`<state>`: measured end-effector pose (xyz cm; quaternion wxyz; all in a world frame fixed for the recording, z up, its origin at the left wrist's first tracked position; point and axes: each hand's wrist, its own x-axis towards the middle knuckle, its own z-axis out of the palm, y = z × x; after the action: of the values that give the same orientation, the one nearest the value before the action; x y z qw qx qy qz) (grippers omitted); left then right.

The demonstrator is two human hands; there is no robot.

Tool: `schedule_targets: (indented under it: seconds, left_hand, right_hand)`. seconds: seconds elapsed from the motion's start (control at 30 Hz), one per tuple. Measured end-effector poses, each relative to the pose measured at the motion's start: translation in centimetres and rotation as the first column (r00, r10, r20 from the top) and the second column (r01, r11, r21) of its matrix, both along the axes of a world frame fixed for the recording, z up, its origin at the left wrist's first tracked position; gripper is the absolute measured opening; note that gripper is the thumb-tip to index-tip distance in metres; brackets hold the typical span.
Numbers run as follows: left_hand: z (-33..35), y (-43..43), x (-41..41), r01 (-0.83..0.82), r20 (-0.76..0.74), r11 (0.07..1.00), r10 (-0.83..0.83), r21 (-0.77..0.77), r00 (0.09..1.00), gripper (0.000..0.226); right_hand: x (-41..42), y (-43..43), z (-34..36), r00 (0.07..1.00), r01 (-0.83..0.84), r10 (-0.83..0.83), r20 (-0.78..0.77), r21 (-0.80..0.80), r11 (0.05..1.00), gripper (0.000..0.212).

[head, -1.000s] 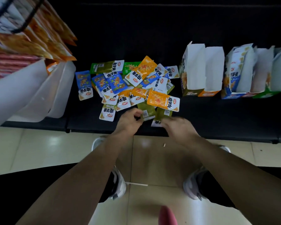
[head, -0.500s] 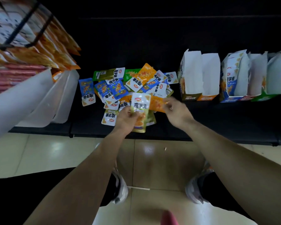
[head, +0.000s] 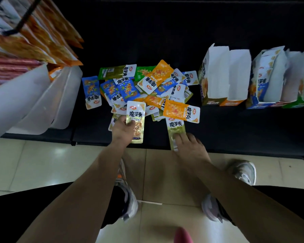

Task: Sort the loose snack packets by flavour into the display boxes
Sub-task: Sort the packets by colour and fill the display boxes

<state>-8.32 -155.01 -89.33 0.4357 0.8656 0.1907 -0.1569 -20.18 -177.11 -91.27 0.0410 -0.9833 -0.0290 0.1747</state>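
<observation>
A heap of loose snack packets (head: 144, 88) in blue, orange, green and olive lies on the black shelf (head: 235, 130). My left hand (head: 121, 128) holds one olive-gold packet (head: 136, 120) upright at the heap's near edge. My right hand (head: 189, 146) grips the lower end of a second olive packet (head: 175, 130), just below an orange packet (head: 181, 111). To the right stand the open display boxes: an olive box (head: 211, 102), an orange box (head: 232, 102), a blue box (head: 260, 106) with blue packets in it, and a green box (head: 298, 104) at the frame's edge.
White plastic bins (head: 42, 102) stand left of the heap, with hanging orange and red snack bags (head: 33, 44) above them. The shelf's front edge runs just past my hands. Below are the tiled floor (head: 33, 163) and my shoes (head: 244, 171).
My left hand lifted an olive packet off the heap and holds it up. My right hand drew back from the heap's right side with a second olive packet.
</observation>
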Motion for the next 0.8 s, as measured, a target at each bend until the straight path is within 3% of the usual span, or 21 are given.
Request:
schedule_targets:
  seconds: [0.17,0.37,0.43,0.5,0.53,0.63,0.8]
  left_hand:
    - [0.6,-1.3,-1.4,0.094,-0.005,0.995,-0.094,0.023,0.996,0.021]
    - [1.4,-2.0,-2.2,0.107,-0.007,0.994,-0.107,0.008,0.994,0.02]
    - [1.5,-2.2,-2.2,0.105,-0.016,0.994,-0.105,0.001,0.994,0.021]
    - [1.7,-2.5,-2.1,0.089,-0.018,0.996,-0.089,-0.017,0.996,0.02]
    - [1.7,-2.6,-2.1,0.078,-0.018,0.996,-0.078,-0.033,0.997,0.02]
    - [1.9,-3.0,-2.0,0.05,-0.053,0.998,-0.053,-0.048,0.997,0.02]
    - [2.3,-4.0,-2.5,0.045,-0.155,0.988,-0.069,-0.15,0.985,0.016]
  right_hand:
    - [0.2,-0.2,-0.2,0.992,0.118,-0.116,0.04,-0.07,0.991,0.046]
    - [-1.2,-0.7,1.0,0.999,0.042,-0.039,0.031,-0.11,0.993,0.057]
    - [-1.0,-1.2,2.0,0.996,0.089,-0.089,0.01,-0.037,0.995,0.057]
    - [-0.2,-1.6,3.2,0.971,0.237,-0.232,-0.049,0.144,0.961,0.053]
    - [0.4,-1.8,3.8,0.939,0.345,-0.327,-0.111,0.252,0.904,0.045]
    - [2.1,-2.3,5.4,0.792,0.596,-0.545,-0.276,0.544,0.591,0.02]
    - [3.5,-2.3,5.4,0.728,0.642,-0.557,-0.401,0.683,0.347,0.012]
